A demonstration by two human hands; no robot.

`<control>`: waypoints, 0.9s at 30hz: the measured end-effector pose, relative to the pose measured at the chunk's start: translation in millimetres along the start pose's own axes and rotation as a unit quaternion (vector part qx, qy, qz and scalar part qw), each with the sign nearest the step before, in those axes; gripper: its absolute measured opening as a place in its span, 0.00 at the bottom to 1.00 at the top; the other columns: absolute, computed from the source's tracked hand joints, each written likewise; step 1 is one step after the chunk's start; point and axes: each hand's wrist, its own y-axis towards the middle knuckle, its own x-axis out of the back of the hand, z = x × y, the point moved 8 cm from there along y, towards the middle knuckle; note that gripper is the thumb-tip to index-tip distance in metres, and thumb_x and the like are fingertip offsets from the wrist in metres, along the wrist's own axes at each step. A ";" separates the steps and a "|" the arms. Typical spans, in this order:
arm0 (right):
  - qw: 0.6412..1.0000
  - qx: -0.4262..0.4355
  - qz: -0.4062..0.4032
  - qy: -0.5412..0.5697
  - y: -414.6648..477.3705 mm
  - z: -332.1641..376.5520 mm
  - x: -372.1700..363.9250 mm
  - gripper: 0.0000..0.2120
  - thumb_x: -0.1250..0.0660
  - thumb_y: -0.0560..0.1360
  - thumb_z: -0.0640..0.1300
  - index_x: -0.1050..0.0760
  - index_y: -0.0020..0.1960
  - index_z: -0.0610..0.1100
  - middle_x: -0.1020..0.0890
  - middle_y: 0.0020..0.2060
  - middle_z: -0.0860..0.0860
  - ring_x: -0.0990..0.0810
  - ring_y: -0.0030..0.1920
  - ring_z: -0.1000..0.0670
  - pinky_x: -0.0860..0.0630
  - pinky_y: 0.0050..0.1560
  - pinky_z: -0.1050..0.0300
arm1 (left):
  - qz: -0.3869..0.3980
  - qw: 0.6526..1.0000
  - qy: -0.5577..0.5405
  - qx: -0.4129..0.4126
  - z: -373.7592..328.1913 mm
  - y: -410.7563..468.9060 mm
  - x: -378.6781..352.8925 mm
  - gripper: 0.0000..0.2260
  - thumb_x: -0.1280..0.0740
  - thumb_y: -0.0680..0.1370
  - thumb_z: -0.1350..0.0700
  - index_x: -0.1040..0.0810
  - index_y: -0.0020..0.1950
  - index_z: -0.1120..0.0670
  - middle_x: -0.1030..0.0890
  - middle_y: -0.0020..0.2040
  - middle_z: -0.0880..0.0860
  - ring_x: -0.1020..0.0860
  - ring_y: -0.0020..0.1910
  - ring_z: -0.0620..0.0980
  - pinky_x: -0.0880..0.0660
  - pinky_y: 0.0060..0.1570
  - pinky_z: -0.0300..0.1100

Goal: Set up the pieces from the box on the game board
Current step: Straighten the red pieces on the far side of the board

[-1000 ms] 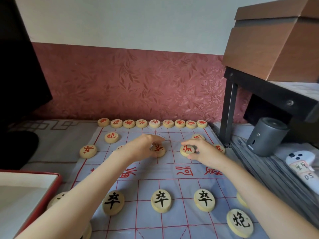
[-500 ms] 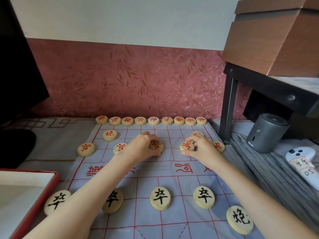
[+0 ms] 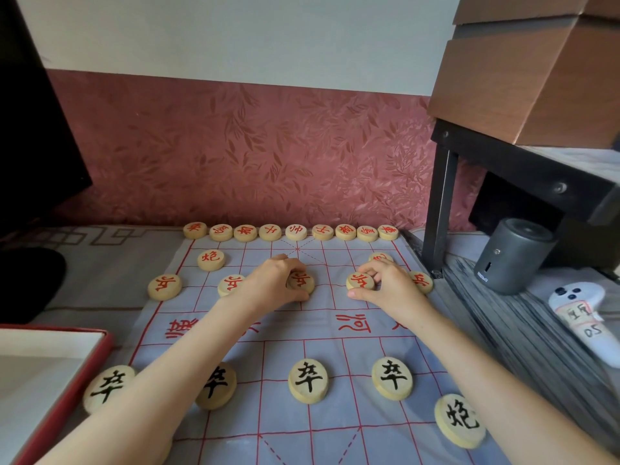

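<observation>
9 pieces line the board's far edge.

Cloth board lies flat on the surface, marked with a red grid. Far edge: row of nine red-lettered discs, side by side. Left hand curls over the centre red soldier, fingers at its far rim, thumb at its near side. Right hand pinches the next red soldier between thumb and fingers. Both discs look flat on the board. Near side: four black-lettered soldiers and one black cannon. Red-rimmed box sits at the left, white inside.
</observation>
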 end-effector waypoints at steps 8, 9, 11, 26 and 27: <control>1.000 -0.012 0.019 0.016 -2.6 -2.7 0.7 0.26 0.24 0.67 0.48 0.26 0.62 0.44 0.22 0.56 0.50 0.26 0.52 0.54 0.30 0.51 0.61 | 0.002 1.000 -0.004 0.008 0.4 0.2 -0.1 0.27 0.28 0.70 0.49 0.31 0.68 0.52 0.28 0.62 0.54 0.26 0.56 0.52 0.27 0.56 0.43; 1.000 -0.011 0.018 0.018 -2.7 -2.6 0.9 0.25 0.25 0.67 0.48 0.26 0.62 0.43 0.22 0.55 0.50 0.26 0.52 0.54 0.31 0.50 0.62 | 0.001 1.000 -0.004 0.009 0.9 0.3 -0.2 0.27 0.28 0.70 0.49 0.31 0.67 0.52 0.28 0.62 0.53 0.26 0.57 0.52 0.27 0.56 0.43; 1.000 -0.011 0.011 0.017 -2.7 -2.0 1.1 0.24 0.25 0.67 0.47 0.25 0.60 0.43 0.21 0.54 0.49 0.26 0.51 0.54 0.32 0.48 0.62 | 0.001 1.000 -0.005 0.011 1.5 0.0 0.2 0.27 0.28 0.70 0.48 0.30 0.67 0.51 0.28 0.62 0.53 0.26 0.57 0.52 0.27 0.56 0.43; 0.999 0.012 -0.042 -0.001 -14.4 -1.6 33.9 0.21 0.28 0.71 0.49 0.24 0.61 0.44 0.22 0.55 0.51 0.26 0.48 0.55 0.31 0.47 0.64 | -0.100 0.995 -0.026 -0.002 -8.9 -0.7 5.5 0.28 0.27 0.67 0.44 0.25 0.63 0.54 0.27 0.61 0.53 0.29 0.62 0.53 0.31 0.60 0.44; 0.999 0.006 -0.053 0.009 -16.0 -7.9 43.2 0.18 0.28 0.71 0.48 0.23 0.59 0.44 0.21 0.54 0.51 0.25 0.47 0.55 0.30 0.46 0.64 | -0.123 0.992 -0.028 -0.012 -16.4 0.2 8.8 0.26 0.28 0.68 0.44 0.24 0.62 0.55 0.26 0.61 0.54 0.29 0.62 0.53 0.31 0.59 0.44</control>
